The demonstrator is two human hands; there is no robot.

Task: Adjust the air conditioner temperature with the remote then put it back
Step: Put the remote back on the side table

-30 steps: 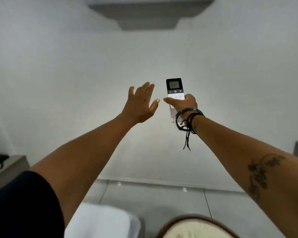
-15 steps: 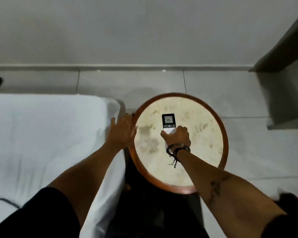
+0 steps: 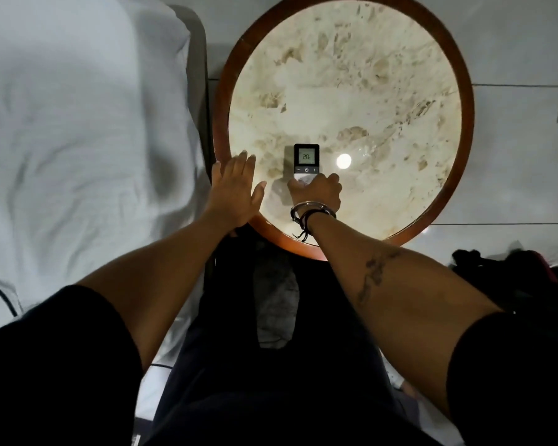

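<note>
Step in hand: put-back. Right hand wrapped round lower end of remote, screen up, reading 20, over tabletop near its middle; contact with tabletop unclear. Left hand flat, fingers spread, on tabletop's left rim. Next: settle remote flat, release.

remote lowered from wall height to round table, left hand dropped flat beside it

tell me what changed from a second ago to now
The right hand brought the remote down from pointing up at the wall unit to the round table. The left hand dropped from mid-air to the table's left edge. Unchanged: the right fingers still grip the remote, and the left hand is open.
</note>
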